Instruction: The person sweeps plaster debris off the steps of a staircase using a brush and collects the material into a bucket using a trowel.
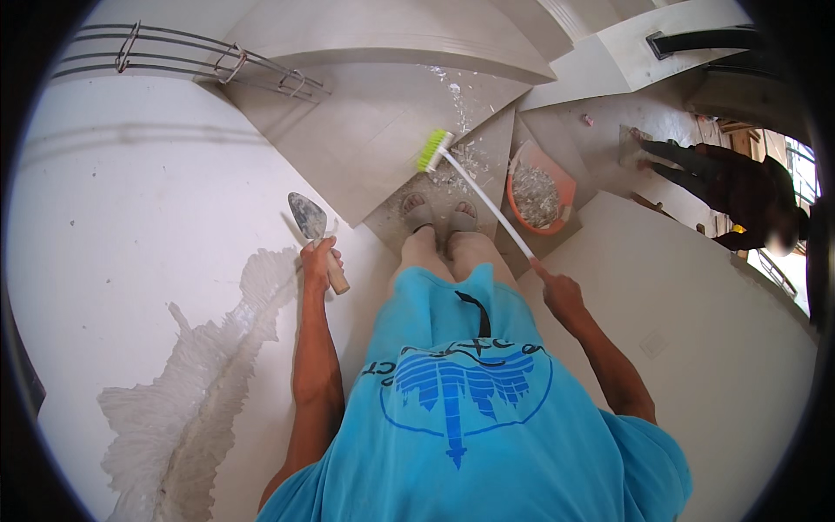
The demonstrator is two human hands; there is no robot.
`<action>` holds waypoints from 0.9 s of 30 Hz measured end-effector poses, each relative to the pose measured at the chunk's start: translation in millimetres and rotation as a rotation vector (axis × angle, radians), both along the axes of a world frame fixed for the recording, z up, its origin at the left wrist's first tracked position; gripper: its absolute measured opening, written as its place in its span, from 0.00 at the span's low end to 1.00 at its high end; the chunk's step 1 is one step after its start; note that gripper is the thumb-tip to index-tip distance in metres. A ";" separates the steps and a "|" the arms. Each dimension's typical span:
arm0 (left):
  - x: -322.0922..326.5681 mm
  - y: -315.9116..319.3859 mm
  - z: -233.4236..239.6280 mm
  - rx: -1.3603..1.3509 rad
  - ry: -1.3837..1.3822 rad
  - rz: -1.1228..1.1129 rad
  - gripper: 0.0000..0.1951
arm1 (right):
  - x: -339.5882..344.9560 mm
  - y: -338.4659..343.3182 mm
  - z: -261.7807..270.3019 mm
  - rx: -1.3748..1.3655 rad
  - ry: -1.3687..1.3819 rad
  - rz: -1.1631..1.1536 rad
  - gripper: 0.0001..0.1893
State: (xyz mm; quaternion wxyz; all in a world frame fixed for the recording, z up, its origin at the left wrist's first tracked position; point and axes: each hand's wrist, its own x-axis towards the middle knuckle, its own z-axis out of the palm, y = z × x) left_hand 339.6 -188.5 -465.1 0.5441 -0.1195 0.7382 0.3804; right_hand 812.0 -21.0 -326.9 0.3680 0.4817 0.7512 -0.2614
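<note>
My left hand [318, 264] grips the wooden handle of a pointed masonry trowel [308, 215]; its blade is smeared with grey residue and points away from me. In my right hand [562, 297] is the white pole of a push broom [438, 151] with bright green bristles. The broom head rests on a tiled stair step, beside scattered white and grey debris [462, 163]. Right of the pole, an orange plastic container [566, 196] holds a heap of similar debris [533, 192]. My sandalled feet [417, 212] stand just below the broom head.
Stair steps [417, 29] rise ahead, with a debris trail on one tread. Tied steel bars [176, 49] project at upper left. The white left wall carries a rough grey patch [215, 365]. At right, beyond a low white wall [685, 313], stands another person [737, 186].
</note>
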 end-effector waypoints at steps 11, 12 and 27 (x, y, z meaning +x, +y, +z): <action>-1.9 -7.0 -7.8 0.014 -0.042 0.014 0.16 | -23.7 -14.7 25.6 -0.010 0.195 -0.107 0.39; -4.1 -8.5 -7.8 0.021 -0.040 0.015 0.16 | -33.3 -9.2 15.2 0.011 0.231 -0.098 0.39; -8.7 -5.6 -1.7 0.004 -0.016 0.031 0.15 | -140.0 114.6 -113.4 0.134 0.551 -0.196 0.33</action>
